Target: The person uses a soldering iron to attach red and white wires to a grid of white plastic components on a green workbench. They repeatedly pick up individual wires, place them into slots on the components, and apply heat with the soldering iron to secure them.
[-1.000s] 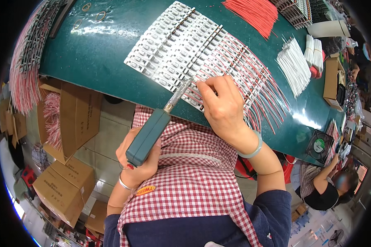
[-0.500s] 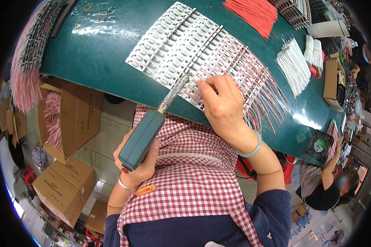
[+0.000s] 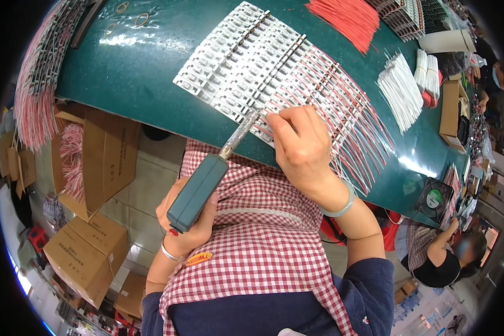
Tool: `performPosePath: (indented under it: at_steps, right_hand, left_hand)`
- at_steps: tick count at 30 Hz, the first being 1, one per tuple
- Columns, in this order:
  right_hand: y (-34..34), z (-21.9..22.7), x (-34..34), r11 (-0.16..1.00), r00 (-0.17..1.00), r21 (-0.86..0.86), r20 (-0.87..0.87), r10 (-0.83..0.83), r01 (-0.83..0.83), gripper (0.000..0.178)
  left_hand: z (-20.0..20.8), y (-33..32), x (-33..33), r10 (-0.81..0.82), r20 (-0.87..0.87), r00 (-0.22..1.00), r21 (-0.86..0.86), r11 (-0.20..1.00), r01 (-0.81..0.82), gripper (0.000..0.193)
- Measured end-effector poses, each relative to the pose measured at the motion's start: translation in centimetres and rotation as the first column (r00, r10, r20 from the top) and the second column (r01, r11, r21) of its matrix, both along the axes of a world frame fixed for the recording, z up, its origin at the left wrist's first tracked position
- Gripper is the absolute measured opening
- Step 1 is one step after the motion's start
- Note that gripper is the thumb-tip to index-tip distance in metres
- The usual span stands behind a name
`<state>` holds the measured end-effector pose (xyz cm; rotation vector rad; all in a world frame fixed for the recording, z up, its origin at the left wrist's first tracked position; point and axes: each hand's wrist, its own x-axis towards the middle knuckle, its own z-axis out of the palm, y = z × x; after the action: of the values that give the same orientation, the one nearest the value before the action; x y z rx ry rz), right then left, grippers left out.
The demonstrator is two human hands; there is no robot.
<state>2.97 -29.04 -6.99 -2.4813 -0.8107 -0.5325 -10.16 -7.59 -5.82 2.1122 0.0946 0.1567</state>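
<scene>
Hand tool: dark green plastic block-handled tool (image 3: 197, 193) with a mottled silver metal rod, grasped in the left hand (image 3: 193, 238), fingers wrapped around the handle. It slants up over the table edge; the rod's tip lies at the near side of the white pieces — contact cannot be told.

Right hand (image 3: 303, 145): thumb and forefinger drawn together beside the tip, other fingers curled; whatever lies between them is too small to tell.

Work: white rectangular moulded pieces (image 3: 229, 67), ranked in close rows crossed by dark strips; thin red and white wires (image 3: 369, 148) fan from their right part, flexible and curving.

Surface: glossy dark green tabletop (image 3: 129, 78), streaked with reflected light. Upon it: tan looped bands (image 3: 142, 20); a sheaf of straight red wires (image 3: 347, 22); a sheaf of straight white wires (image 3: 400, 92); a square black fan (image 3: 434, 197).

Room: open brown cardboard carton (image 3: 111, 157) holding pink-and-white strands; closed brown cardboard carton (image 3: 87, 257) below; pale tiled floor (image 3: 151, 193); seated co-worker (image 3: 439, 260) at far right.
</scene>
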Motion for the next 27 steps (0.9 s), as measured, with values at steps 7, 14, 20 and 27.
performPosePath:
  at_steps: [7, 14, 20, 27]
  right_hand:
    - [0.1, 0.4, -0.1, 1.000, 1.000, -0.028, -0.010, -0.006, 0.006, 0.023]
    - [0.2, 0.2, 0.0, 0.999, 0.999, -0.050, 0.045, 0.012, -0.010, 0.017]
    - [0.4, 0.1, -0.1, 0.998, 0.999, -0.065, 0.033, 0.008, -0.006, 0.016]
    - [-0.5, 1.4, -0.1, 1.000, 0.995, 0.028, -0.096, 0.002, 0.001, 0.017]
  left_hand:
    - [0.5, 0.0, 0.4, -0.032, 0.034, 0.999, 0.033, 0.999, 0.030, 0.021]
    - [0.7, 0.0, 0.8, -0.035, 0.070, 0.997, 0.058, 0.998, 0.031, 0.021]
    - [-1.8, 1.0, -1.8, 0.024, 0.004, 1.000, -0.026, 0.999, -0.024, 0.024]
    - [-1.8, 1.2, -2.0, 0.097, -0.065, 0.993, -0.051, 0.994, -0.101, 0.025]
